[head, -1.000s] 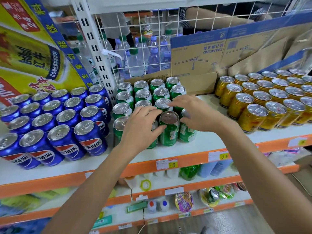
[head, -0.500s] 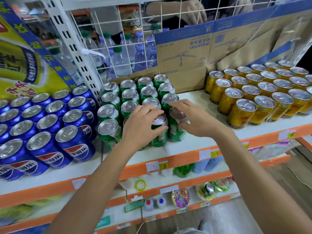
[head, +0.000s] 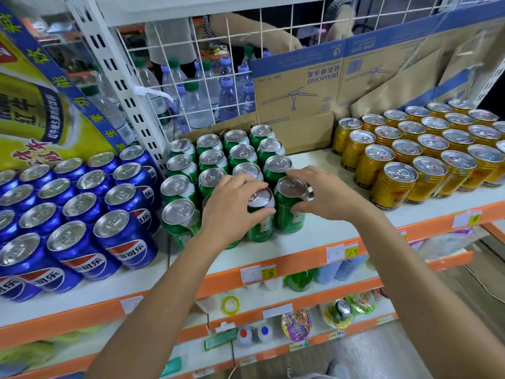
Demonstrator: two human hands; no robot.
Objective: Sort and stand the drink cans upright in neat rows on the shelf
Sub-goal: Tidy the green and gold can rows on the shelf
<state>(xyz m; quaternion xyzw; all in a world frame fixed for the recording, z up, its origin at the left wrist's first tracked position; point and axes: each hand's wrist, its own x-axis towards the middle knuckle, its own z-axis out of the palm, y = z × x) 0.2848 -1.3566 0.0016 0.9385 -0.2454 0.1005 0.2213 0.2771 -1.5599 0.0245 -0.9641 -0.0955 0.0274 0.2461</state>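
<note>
Green cans [head: 211,160], blue "可乐" cans [head: 123,192], "5" tag [head: 258,273]

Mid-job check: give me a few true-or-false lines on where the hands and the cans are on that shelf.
1. The left hand grips a front green can. True.
2. The right hand holds nothing. False: it grips the end green can.
3. The blue cans stand right of the green ones. False: they stand left of the green cans.
4. The gold cans stand upright. True.
5. A cardboard box stands behind the green cans. True.
</note>
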